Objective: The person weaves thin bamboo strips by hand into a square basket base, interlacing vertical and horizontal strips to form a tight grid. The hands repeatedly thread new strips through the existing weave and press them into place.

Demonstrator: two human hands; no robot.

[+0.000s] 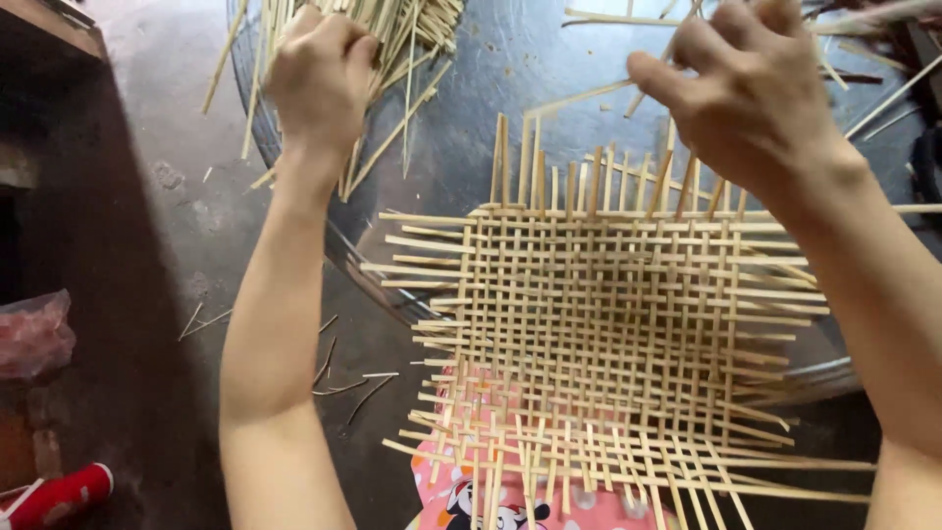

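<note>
Woven bamboo mat lies nearest, spread over the lap and the rim of a round metal tray. Beyond its far edge, the right hand pinches a thin bamboo strip, fingers bunched. Farther left, the left hand is curled, seemingly gripping the bundle of loose strips.

A dark grey concrete floor fills the left of the frame, with a few loose thin bamboo slivers scattered at lower centre. A wide round shallow metal basin rests on it across the upper middle, holding a heap of pale bamboo strips. At lower left lie a red can and a crumpled pinkish plastic bag.
</note>
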